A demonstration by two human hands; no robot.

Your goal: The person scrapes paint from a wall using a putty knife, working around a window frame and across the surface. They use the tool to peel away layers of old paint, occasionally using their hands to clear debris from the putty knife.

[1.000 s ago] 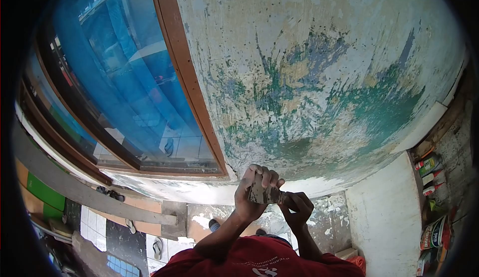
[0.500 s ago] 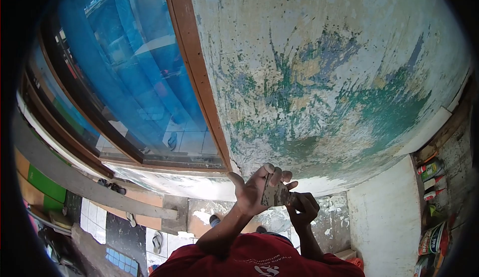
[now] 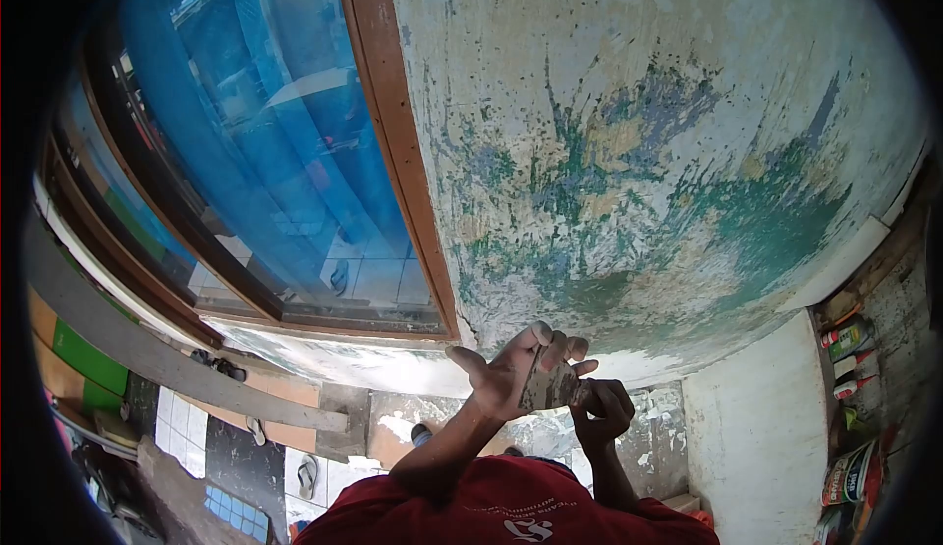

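My right hand [image 3: 605,409] is closed around the handle end of a putty knife [image 3: 548,386], low in the middle of the head view. The knife's wide blade is smeared with grey and whitish residue and points toward my other palm. My left hand [image 3: 503,373] is open, thumb stretched out to the side, with the blade lying against its palm and fingers. The handle is mostly hidden by my right fingers. Just beyond both hands rises a wall [image 3: 609,182] with patchy, scraped white, green and bluish paint.
A brown-framed window [image 3: 398,152] with blue curtain behind glass stands left of the wall. Paint flakes lie on the floor [image 3: 648,447]. At right, a white panel [image 3: 751,437] borders a shelf area with bottles [image 3: 847,337] and a labelled tub [image 3: 851,474]. A slipper [image 3: 308,476] lies lower left.
The window edge and wall have shifted slightly right in view. My hands have moved slightly right too, with the putty knife still between them.
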